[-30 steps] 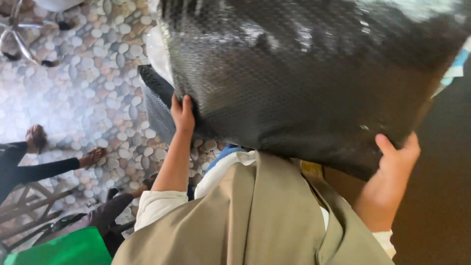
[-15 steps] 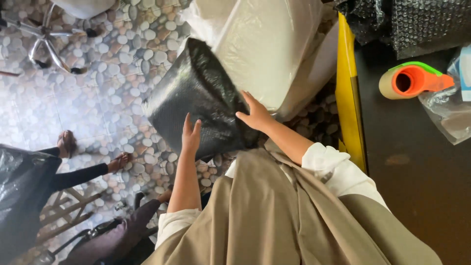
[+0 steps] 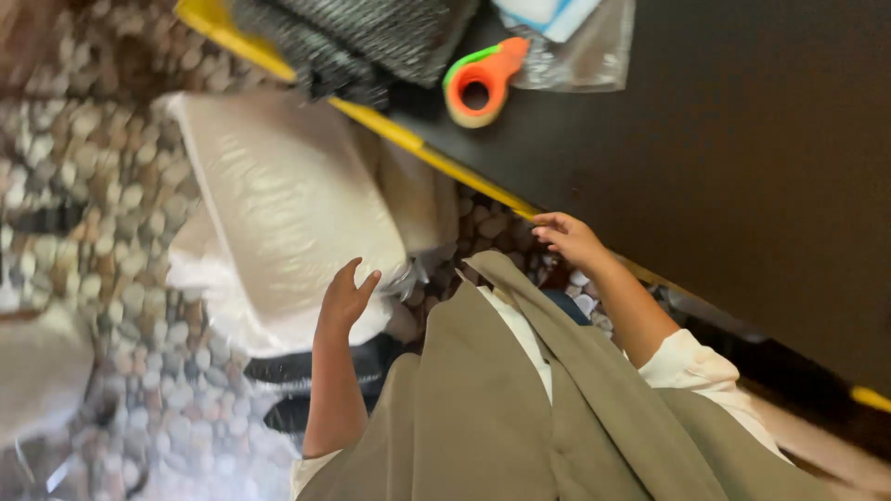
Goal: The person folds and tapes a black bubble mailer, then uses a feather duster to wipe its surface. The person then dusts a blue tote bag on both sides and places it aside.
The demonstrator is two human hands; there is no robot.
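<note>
- Your left hand (image 3: pixel 345 299) is open, fingers spread, and its grip holds nothing; the fingertips touch the lower edge of the white plastic-wrapped bundle (image 3: pixel 288 204).
- This white bundle lies on the pebble floor (image 3: pixel 83 186), just beside the yellow edge (image 3: pixel 436 153) of the dark surface (image 3: pixel 724 167), and leans against a second pale package (image 3: pixel 418 199) behind it.
- Your right hand (image 3: pixel 568 237) is also open with loosely curled fingers and holds nothing; it is at the yellow edge of the surface, but you cannot tell if it touches it.
- On the surface, an orange and green tape dispenser (image 3: pixel 483 82) lies between a grey-black padded roll (image 3: pixel 371 37) and a clear plastic bag (image 3: pixel 580 46).
- A black bag (image 3: pixel 320 371) lies on the floor under your left arm.
</note>
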